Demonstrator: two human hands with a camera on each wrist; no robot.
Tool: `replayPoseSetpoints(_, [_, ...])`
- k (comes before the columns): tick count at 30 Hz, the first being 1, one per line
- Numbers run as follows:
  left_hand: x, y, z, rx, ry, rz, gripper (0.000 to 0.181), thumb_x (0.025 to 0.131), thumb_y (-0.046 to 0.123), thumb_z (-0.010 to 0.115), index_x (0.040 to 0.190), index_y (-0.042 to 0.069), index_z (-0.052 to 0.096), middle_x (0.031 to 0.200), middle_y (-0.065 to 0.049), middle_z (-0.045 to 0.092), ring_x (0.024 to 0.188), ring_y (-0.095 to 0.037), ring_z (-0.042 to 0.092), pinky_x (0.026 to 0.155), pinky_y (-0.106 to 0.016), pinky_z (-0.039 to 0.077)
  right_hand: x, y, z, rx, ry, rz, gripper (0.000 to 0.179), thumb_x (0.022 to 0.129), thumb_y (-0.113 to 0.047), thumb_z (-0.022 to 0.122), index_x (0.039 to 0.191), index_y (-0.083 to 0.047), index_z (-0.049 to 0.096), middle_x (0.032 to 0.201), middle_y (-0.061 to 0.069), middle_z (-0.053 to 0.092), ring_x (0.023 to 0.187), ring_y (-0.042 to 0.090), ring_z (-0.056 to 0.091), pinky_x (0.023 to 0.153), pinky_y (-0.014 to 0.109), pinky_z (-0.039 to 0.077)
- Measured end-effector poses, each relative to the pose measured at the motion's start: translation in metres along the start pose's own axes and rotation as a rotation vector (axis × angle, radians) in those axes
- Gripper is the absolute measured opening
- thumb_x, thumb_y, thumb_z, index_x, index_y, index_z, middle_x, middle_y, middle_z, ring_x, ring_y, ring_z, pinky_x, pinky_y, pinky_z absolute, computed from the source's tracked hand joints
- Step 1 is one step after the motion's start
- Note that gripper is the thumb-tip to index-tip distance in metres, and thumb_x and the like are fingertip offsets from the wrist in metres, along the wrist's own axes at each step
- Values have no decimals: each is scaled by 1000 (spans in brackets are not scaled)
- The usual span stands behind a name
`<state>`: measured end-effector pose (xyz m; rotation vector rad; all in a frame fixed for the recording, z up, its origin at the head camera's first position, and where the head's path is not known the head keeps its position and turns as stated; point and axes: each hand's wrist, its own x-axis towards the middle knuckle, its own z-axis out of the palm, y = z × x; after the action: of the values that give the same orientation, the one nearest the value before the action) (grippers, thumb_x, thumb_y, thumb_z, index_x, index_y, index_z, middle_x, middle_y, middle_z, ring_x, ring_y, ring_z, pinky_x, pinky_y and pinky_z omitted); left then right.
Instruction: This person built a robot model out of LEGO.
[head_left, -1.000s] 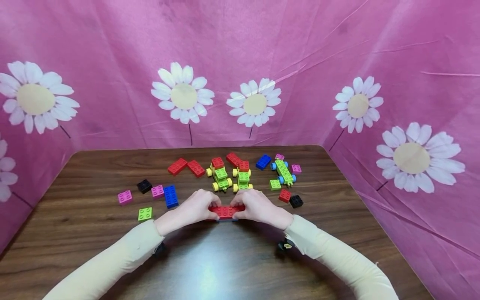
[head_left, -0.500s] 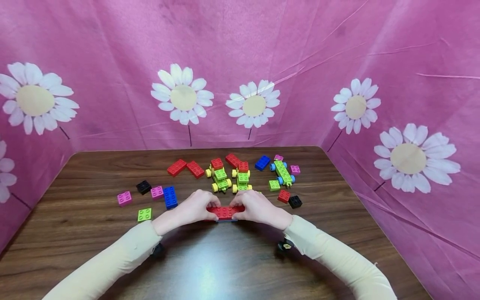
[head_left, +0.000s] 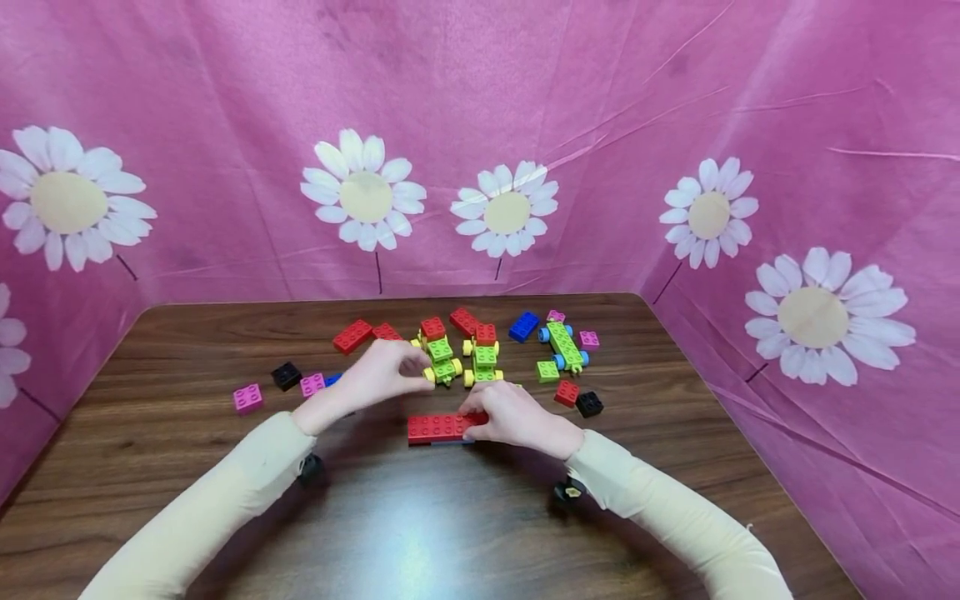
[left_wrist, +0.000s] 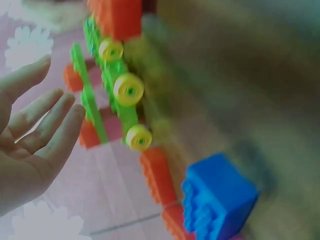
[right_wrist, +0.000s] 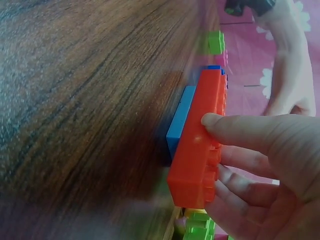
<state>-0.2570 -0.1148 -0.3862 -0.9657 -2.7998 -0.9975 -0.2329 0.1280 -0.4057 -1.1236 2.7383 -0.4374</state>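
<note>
My right hand (head_left: 513, 417) pinches the right end of a long red block piece (head_left: 435, 427), thumb on the near side and fingers behind. Beneath its middle sits a light blue brick (right_wrist: 182, 112), narrower than the red above it. My left hand (head_left: 385, 371) holds nothing; its fingers are extended and slightly bent, as the left wrist view shows. They reach beside a lime green toy car with yellow wheels (head_left: 439, 354) that carries a red brick (head_left: 432, 327). A second such car (head_left: 485, 358) stands to its right.
Loose red bricks (head_left: 352, 336) lie behind my left hand. To the left are pink bricks (head_left: 247, 398) and a black brick (head_left: 286, 375). A blue brick (left_wrist: 220, 197) is partly hidden by the left wrist. Right of centre stand a blue-wheeled green car (head_left: 565, 346) and several small bricks.
My left hand has let go of the left end of the red piece and moved up and left toward the yellow-wheeled car. My right hand keeps its hold in the same place.
</note>
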Motion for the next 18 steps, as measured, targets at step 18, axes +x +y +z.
replayPoseSetpoints(18, [54,-27,-13,16,117,-109,38,86,16,76,114,-8,66,111,-24,71,98,-35,69,90,-47,55,-3,-3,1,-21,18,3,29,84,-32,79,108,-16,77,107,0,73,95,12,66,80,30,56])
